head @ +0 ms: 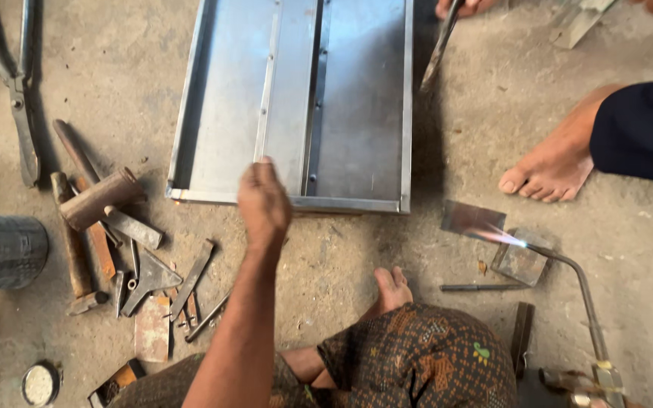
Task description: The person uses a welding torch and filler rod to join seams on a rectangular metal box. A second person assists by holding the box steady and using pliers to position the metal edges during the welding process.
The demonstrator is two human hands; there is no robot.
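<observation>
Far left on the concrete floor: long-handled tongs (15, 91), then a scatter of hammers and chisels (107, 242). At centre, the left hand (264, 204) reaches forward, fingers curled loosely together, its tips resting on the near edge of the sheet-metal tray (228, 98); it pinches nothing. The tray lies flat just beyond the person's knee. The right hand is out of view. To the right, a lit torch (568, 272) lies unattended, its flame playing on a small metal plate (471, 219). Hazard: a co-worker's bare foot (553, 162) is near; a nudged torch could burn skin or cloth.
</observation>
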